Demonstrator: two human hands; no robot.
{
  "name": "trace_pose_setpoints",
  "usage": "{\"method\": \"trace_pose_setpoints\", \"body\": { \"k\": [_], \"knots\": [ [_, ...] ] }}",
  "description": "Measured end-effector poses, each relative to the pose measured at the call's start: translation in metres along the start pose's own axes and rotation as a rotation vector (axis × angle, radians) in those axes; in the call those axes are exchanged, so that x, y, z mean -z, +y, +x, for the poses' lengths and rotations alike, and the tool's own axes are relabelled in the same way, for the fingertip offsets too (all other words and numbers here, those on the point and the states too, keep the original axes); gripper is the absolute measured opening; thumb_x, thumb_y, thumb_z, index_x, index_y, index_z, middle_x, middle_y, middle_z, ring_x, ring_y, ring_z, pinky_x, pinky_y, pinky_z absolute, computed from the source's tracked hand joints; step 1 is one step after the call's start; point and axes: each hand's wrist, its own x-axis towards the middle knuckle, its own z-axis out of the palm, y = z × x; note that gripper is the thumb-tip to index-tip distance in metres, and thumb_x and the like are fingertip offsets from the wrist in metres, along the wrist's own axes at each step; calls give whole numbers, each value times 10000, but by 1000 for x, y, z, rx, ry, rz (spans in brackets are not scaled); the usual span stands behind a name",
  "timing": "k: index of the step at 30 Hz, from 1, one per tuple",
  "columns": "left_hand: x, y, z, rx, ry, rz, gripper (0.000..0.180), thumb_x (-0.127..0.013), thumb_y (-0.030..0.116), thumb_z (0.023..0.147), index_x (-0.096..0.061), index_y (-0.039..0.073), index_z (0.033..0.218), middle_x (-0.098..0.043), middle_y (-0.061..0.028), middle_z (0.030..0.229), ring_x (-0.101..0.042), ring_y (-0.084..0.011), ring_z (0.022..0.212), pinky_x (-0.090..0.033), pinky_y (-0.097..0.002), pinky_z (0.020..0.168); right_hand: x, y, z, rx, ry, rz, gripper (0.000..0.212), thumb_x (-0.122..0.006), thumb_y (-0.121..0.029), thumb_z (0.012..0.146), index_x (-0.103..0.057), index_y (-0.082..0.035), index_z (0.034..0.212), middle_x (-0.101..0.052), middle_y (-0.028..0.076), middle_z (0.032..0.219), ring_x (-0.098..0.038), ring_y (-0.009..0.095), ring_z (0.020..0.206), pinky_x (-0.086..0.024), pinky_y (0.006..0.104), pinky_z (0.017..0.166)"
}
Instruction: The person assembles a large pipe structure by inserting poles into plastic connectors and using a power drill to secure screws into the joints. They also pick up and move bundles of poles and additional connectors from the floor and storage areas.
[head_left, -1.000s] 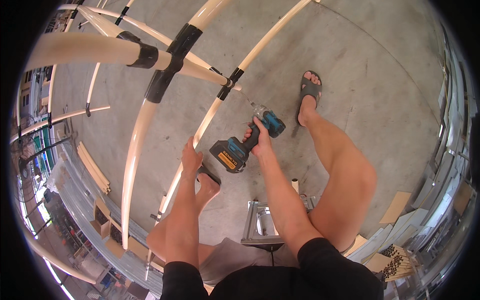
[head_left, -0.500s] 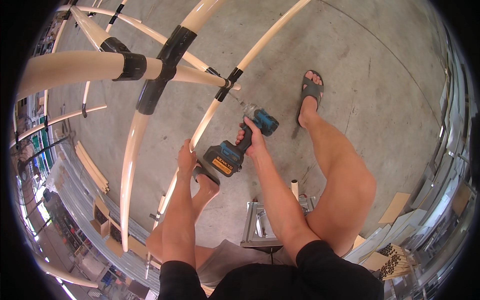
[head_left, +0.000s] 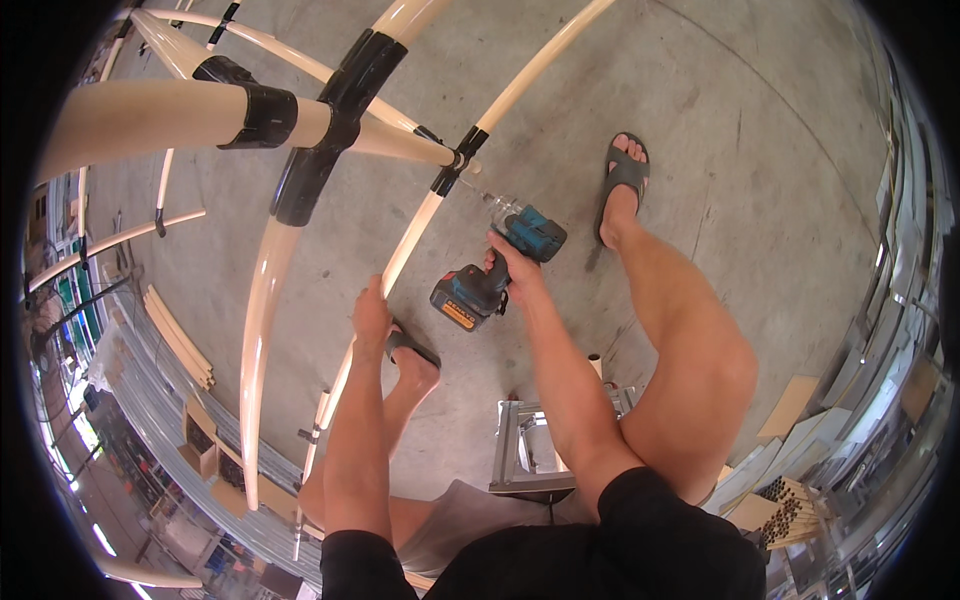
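"What's the biggest thing there?"
"The grey floor [head_left: 760, 150]. Over its left side spreads a frame [head_left: 265, 300] of cream tubes and black couplings."
"Next?"
"One long pipe [head_left: 412, 240] of that frame, slanting from the top down past the left forearm. Then a silver stand [head_left: 504, 445] between the person's legs."
"And the drill [head_left: 537, 235]?"
"Blue and black, right of the pipe, held above the floor, nose toward the upper left."
"How are the hands?"
"The right hand [head_left: 517, 270] is wrapped round the drill's grip; I can't tell if the trigger is pressed. The left hand [head_left: 372, 312] is curled closed about the pipe, below the joint [head_left: 459, 162]."
"Smallest?"
"The thin bit [head_left: 474, 187], pointing at that black joint. Its tip is near; whether it touches, I can't tell."
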Motion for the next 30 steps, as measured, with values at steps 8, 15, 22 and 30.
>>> {"method": "trace_pose_setpoints", "body": {
  "k": [8, 15, 22, 30],
  "knots": [
    [-3, -3, 0, 14, -10, 58, 417, -573, 7, 830, -452, 134, 1207, -619, -223, 996, -601, -425, 954, -480, -510, 777, -5, 1, -4, -143, -28, 190, 265, -744, -277, 831, -582, -97, 941, -552, 21, 664, -546, 155, 591, -472, 337, 576],
    [-2, -5, -1, 12, -27, 79, 422, -571, 15, 842, -424, 143, 1217, -613, -205, 1015, -605, -410, 956, -481, -515, 768, -4, 2, -2, -148, -49, 196, 278, -746, -278, 828, -560, -94, 921, -549, 24, 662, -540, 155, 585, -470, 341, 572],
    [-3, -6, -6, -47, 38, 54, 324, -505, -2, 853, -444, 124, 1146, -593, -190, 950, -602, -408, 904, -487, -520, 695, -4, -3, -7, -215, -90, 264, 290, -750, -284, 824, -544, -102, 916, -543, 31, 655, -537, 154, 580, -469, 343, 565],
    [-4, -2, -7, -21, 42, 93, 362, -531, -2, 844, -430, 130, 1165, -588, -157, 984, -601, -376, 940, -507, -514, 711, -4, -6, -3, -214, -96, 224, 303, -739, -306, 832, -539, -100, 929, -527, 25, 649, -532, 152, 574, -460, 344, 554]
  ]
}}
